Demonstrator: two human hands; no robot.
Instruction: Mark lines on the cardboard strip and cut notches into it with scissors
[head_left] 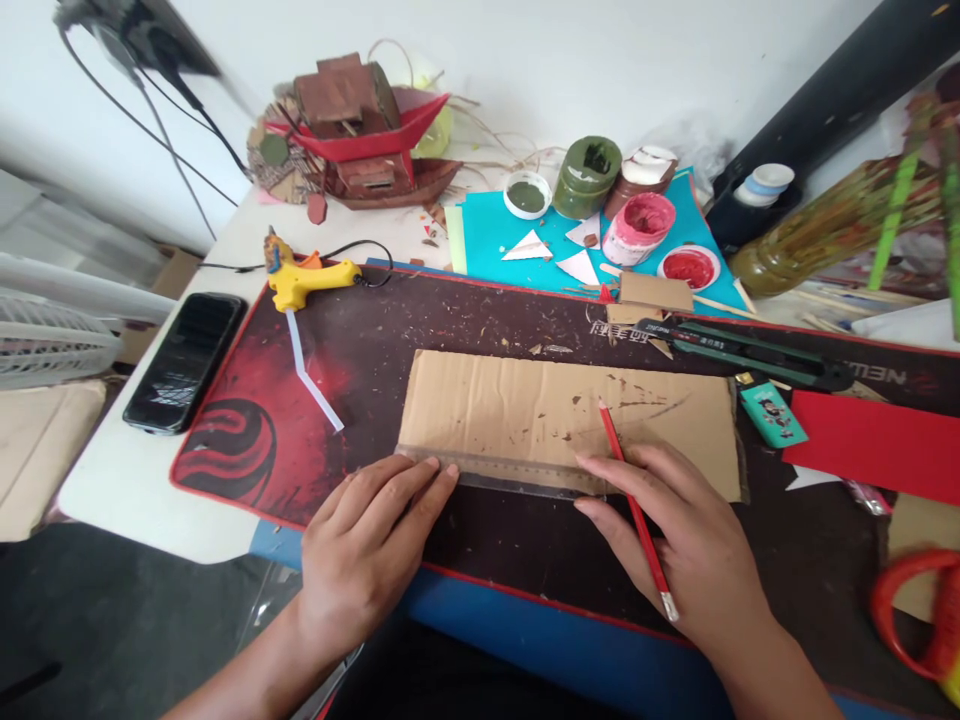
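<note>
Clearly, the left grip (pixel 366 540) lies half-open on the ruler (pixel 514 476) atop the cardboard (pixel 510 395); the right grip (pixel 690 535) (touching the ruler too) is closed on the pencil (pixel 637 512).

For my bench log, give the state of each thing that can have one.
Cardboard, flat, flecked
Transparent ruler, flat along cardboard's near edge
Red pencil, held slanted
Left hand, fingertips on ruler
Right hand, gripping pencil
Hot glue gun, lying down
Glue stick, bent
Smartphone, screen dark
Green paint jar, open
Pink paint jar, open
Utility knife, blade position unclear
Scissors, open or shut unclear
</note>
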